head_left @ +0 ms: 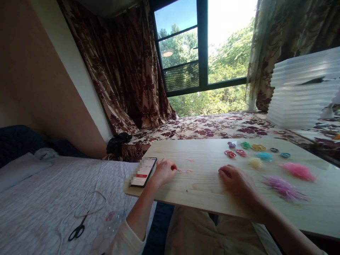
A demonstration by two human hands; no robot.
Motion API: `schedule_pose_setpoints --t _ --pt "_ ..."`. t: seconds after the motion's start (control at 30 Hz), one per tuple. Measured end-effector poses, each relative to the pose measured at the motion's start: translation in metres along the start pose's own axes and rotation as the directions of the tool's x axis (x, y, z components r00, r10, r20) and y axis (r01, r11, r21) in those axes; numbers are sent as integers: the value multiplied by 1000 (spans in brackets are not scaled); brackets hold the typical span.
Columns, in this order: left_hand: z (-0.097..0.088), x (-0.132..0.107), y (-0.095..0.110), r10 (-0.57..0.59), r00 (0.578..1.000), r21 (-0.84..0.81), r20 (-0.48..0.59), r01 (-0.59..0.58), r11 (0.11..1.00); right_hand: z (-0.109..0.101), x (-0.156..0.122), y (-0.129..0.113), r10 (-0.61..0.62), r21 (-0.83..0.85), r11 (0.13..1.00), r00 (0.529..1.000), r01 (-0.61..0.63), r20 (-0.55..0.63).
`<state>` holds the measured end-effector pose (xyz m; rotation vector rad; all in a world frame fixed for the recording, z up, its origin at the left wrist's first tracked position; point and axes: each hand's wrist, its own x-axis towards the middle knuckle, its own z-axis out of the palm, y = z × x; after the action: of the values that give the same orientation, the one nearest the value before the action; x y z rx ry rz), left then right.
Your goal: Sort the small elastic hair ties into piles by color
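Note:
My left hand (164,170) rests on a pale wooden board (202,187), fingers curled, beside a phone (142,172) at the board's left end. A thin pink strand (184,171) lies just right of its fingertips. My right hand (235,181) lies near the board's middle with fingers bent under; what they hold, if anything, is hidden. To its right lie a purple fluffy bundle (283,187) and a pink fluffy bundle (299,170). Further back are several small coloured elastic rings (245,145), a blue tuft (265,156) and a yellow tuft (255,163).
A quilted white bed (39,205) lies left, with black scissors (77,232) and a white cable (87,198) on it. A stack of clear trays (302,95) stands at the right on a floral window seat (207,125). Curtains frame the window.

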<state>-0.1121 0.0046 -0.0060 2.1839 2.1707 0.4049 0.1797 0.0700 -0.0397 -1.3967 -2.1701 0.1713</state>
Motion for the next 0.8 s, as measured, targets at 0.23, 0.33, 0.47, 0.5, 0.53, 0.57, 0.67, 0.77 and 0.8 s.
schedule_pose_setpoints --t 0.23,0.33,0.47,0.5,0.53,0.57,0.67,0.77,0.8 --pt "-1 -1 11 -2 998 12 69 1 1000 -1 -1 -1 0 2 1000 1000 0 0" --pt "2 3 13 -16 997 17 76 15 1000 -1 -1 -1 0 0 1000 1000 0 7" --pt "4 4 17 -11 999 18 53 10 1000 0 -1 0 -3 -2 1000 1000 3 12" --pt "5 3 18 1 999 13 43 -2 1000 0 -1 0 -5 -2 1000 1000 5 15" --pt "5 2 21 15 999 7 30 -15 1000 0 -1 0 -7 -3 1000 1000 7 20" --pt "6 1 24 28 1000 -1 14 -28 1000 0 -2 0 -12 -4 1000 1000 12 27" --pt "12 1 36 51 997 -32 -50 -53 998 0 -3 -1 -21 -10 1000 999 21 49" --pt "21 6 52 68 992 -84 -110 -77 993 0 -3 -1 -7 -18 1000 997 8 71" --pt "25 8 58 77 989 -106 -126 -90 990 0 -3 -1 0 -18 1000 997 2 76"
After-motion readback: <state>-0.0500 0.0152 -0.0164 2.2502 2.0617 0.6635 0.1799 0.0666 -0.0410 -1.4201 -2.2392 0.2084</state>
